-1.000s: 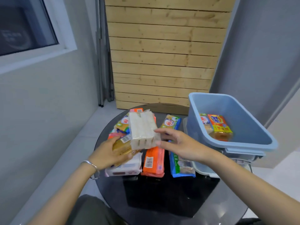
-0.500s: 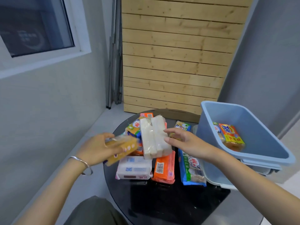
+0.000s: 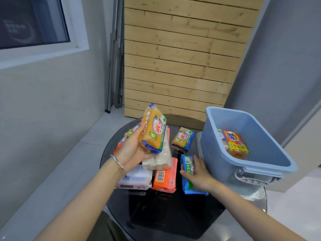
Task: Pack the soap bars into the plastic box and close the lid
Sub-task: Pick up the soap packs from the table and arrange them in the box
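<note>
Centre frame: left hand grips yellow bar; right hand flat on blue bar. Tilted box may tip if loaded.

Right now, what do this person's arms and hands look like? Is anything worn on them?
Both forearms are bare, with no sleeves in view. The left hand and right hand wear no gloves, and I can see no rings. The only thing worn is a thin silver bangle round the left wrist; the right wrist is bare.
</note>
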